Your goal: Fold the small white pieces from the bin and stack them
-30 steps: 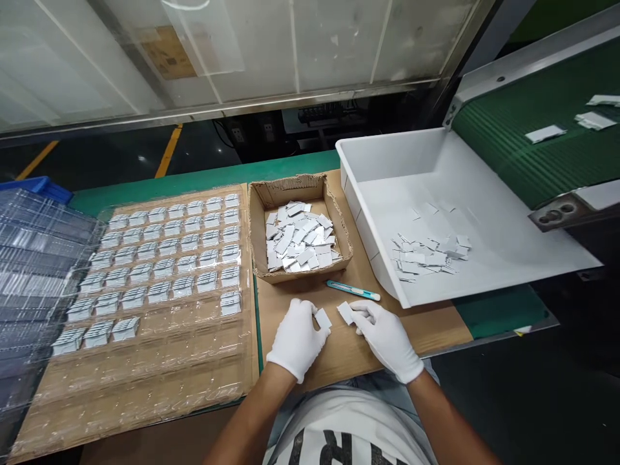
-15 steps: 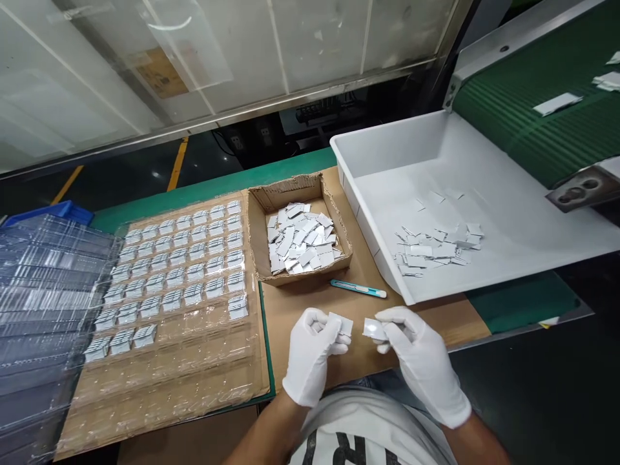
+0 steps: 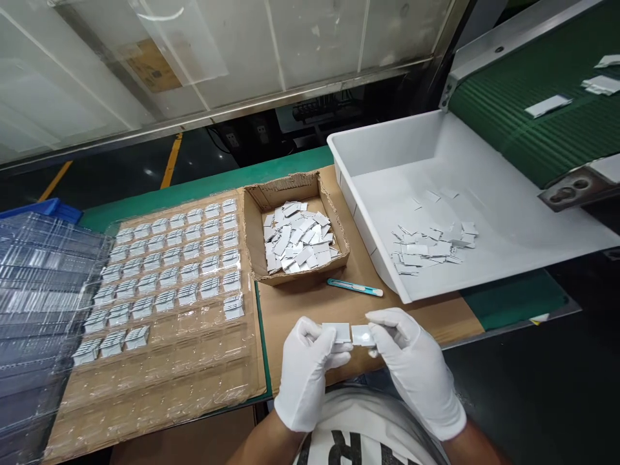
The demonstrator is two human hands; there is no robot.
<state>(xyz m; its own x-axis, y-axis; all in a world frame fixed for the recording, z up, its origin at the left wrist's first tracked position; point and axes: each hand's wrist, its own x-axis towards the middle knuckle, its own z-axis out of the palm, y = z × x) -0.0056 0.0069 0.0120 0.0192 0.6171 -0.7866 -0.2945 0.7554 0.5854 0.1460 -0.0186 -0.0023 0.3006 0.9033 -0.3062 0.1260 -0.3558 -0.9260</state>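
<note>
Both my hands wear white gloves and are close together in front of my body. Between thumb and fingers, my left hand pinches a small flat white piece. My right hand pinches another small white piece, which has a glossy face. The two pieces are held nearly edge to edge, with a thin gap between them. Beyond the hands lies a blue utility knife on the cardboard. Behind it, a cardboard box holds a heap of similar white pieces.
On the left, a clear blister tray has stacked white pieces in many of its pockets. A pile of clear plastic trays stands at far left. At right, a large white bin with scattered pieces sits below a green conveyor belt.
My hands have come closer together, bringing the two white pieces almost edge to edge. The left piece has turned more level. The whole view has shifted slightly.
</note>
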